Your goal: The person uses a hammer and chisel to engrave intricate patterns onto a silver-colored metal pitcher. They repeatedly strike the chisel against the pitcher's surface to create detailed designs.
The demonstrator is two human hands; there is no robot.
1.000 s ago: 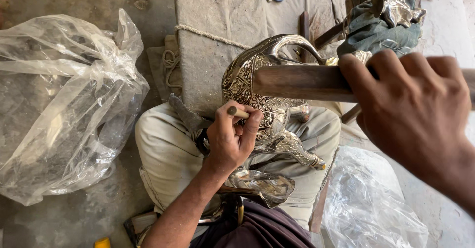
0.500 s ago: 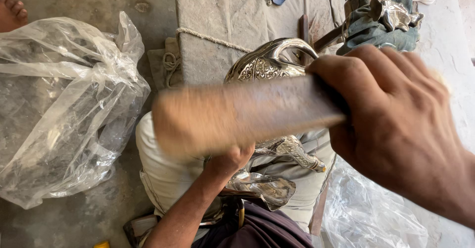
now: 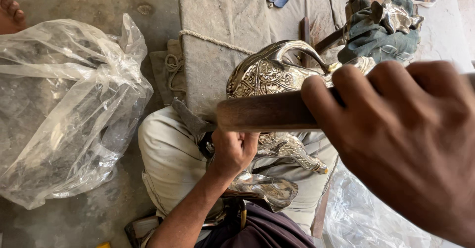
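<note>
An ornate silver metal jug (image 3: 267, 75) with a curved handle and embossed patterns rests on my lap against a cloth-covered block (image 3: 222, 25). My left hand (image 3: 232, 151) is closed in a fist just below the jug, gripping a small punch that is mostly hidden. My right hand (image 3: 410, 144), close to the camera, grips a wooden mallet (image 3: 262, 113) held level across the jug. A second shiny metal piece (image 3: 264, 188) lies on my thigh.
A large clear plastic bag (image 3: 64, 109) lies on the stone floor at the left. More plastic (image 3: 361, 218) sits at the lower right. A dark green cloth with silver pieces (image 3: 381, 30) is at the top right. Another person's toes (image 3: 10, 10) show at the top left.
The mallet swung toward the camera and down, then returned to lie level across the jug. My left hand stayed by the jug, its fingers now closed tighter.
</note>
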